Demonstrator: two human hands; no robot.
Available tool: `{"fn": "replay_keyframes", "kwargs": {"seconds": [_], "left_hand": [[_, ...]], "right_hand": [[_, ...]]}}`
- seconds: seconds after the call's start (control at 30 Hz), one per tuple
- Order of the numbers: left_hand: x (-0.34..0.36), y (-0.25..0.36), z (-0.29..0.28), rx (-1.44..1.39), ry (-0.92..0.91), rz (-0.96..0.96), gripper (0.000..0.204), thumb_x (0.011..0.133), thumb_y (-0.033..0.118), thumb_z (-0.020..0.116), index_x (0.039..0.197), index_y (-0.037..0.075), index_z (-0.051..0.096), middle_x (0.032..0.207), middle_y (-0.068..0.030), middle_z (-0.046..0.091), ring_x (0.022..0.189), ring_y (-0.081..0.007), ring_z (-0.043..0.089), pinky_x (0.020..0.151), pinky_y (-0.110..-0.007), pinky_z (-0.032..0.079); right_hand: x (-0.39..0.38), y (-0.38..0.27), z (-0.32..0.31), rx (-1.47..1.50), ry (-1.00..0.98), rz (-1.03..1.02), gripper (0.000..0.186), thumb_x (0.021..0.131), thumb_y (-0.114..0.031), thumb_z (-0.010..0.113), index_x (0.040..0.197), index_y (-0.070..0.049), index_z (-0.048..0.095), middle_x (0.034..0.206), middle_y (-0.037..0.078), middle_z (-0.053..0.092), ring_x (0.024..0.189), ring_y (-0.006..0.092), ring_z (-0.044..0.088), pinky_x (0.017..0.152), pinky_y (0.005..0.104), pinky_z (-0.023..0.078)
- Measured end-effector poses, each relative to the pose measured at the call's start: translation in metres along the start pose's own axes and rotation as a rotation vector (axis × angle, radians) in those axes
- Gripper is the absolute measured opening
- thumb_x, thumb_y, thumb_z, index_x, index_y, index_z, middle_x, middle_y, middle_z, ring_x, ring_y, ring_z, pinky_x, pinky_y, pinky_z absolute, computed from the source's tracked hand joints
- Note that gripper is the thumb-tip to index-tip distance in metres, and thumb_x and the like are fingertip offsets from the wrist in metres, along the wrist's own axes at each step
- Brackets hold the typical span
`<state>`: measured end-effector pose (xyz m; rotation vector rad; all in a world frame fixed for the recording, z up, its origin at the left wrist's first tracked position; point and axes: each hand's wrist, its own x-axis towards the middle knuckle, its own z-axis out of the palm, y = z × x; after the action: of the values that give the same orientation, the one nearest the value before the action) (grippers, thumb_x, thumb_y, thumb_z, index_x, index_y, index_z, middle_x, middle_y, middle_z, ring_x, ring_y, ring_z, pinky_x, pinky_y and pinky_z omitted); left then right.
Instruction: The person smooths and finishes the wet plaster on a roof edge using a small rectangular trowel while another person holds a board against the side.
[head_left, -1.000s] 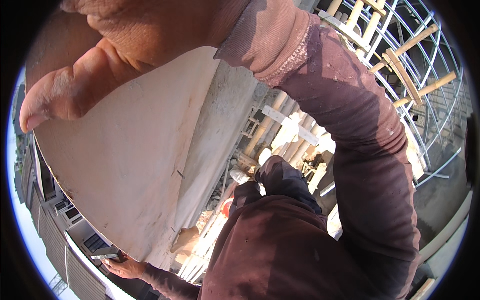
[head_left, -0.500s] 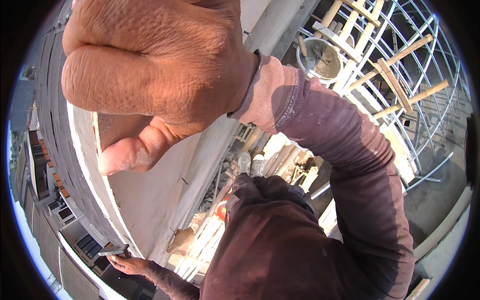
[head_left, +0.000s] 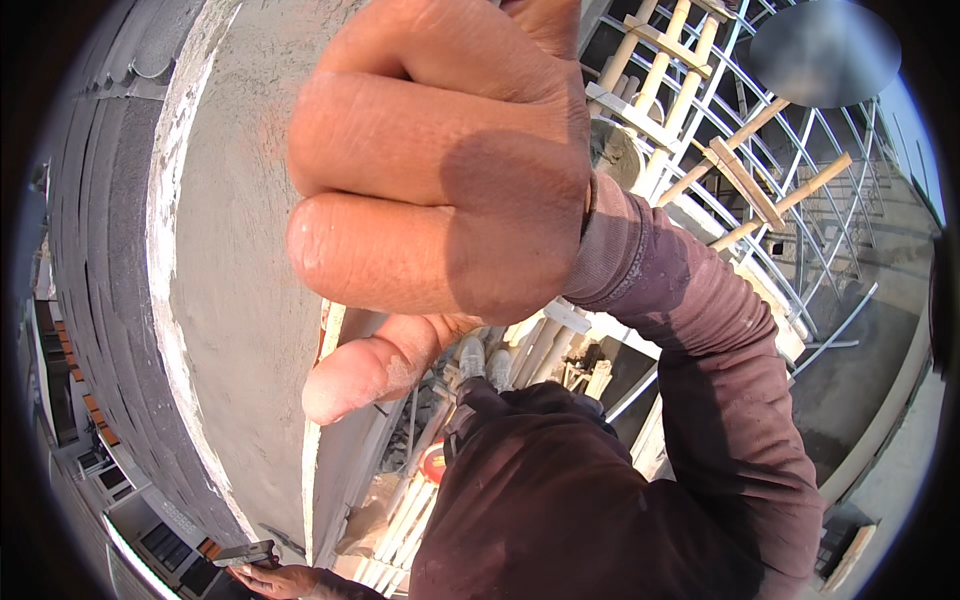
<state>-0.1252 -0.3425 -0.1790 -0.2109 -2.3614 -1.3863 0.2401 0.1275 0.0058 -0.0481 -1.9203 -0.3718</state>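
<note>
My right hand [head_left: 435,190] is large in the upper middle, its fingers curled and its thumb below, closed on the edge of a thin pale board [head_left: 312,470]. The board stands nearly edge-on beside a grey rendered surface [head_left: 225,200] with a flaking white edge. At the lower left my left hand [head_left: 270,580], partly cut off by the picture's edge, is closed round a flat grey tool [head_left: 245,555] of a kind I cannot make out, near the board's far end.
Grey overlapping roofing [head_left: 100,250] runs down the left. Bamboo scaffolding [head_left: 660,70] and a metal lattice [head_left: 820,200] are at upper right, with a bucket [head_left: 615,150] partly behind my hand. My shoes [head_left: 472,355] stand among poles, near a red object [head_left: 432,462].
My right hand has moved right with the board's edge, which shows more edge-on, uncovering the grey rendered surface. My left hand and its tool appear lower and further right, as the view has shifted.
</note>
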Motion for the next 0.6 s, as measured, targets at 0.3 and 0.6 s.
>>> {"fn": "replay_keyframes", "kwargs": {"seconds": [0.3,0.6], "left_hand": [[-0.041,0.041,0.016,0.273,0.041,0.333,0.038,0.113,0.027,0.053,0.133,-0.003,0.065,0.133,-0.0263,0.065,0.117,-0.0415,0.067,0.096,-0.049,0.056],[-0.031,0.052,0.008,0.281,-0.079,0.362,0.044,0.110,0.032,0.057,0.136,-0.004,0.062,0.137,-0.0246,0.065,0.121,-0.0415,0.067,0.099,-0.050,0.058]], "right_hand": [[0.001,-0.019,-0.010,-0.099,-0.134,0.183,0.056,0.103,-0.062,0.053,0.071,-0.017,0.055,0.081,-0.003,0.060,0.087,0.0195,0.062,0.109,0.0524,0.037],[-0.016,-0.028,-0.003,-0.103,-0.129,0.268,0.055,0.104,-0.067,0.047,0.086,-0.019,0.065,0.088,-0.002,0.064,0.102,0.0212,0.062,0.123,0.0561,0.025]]}}
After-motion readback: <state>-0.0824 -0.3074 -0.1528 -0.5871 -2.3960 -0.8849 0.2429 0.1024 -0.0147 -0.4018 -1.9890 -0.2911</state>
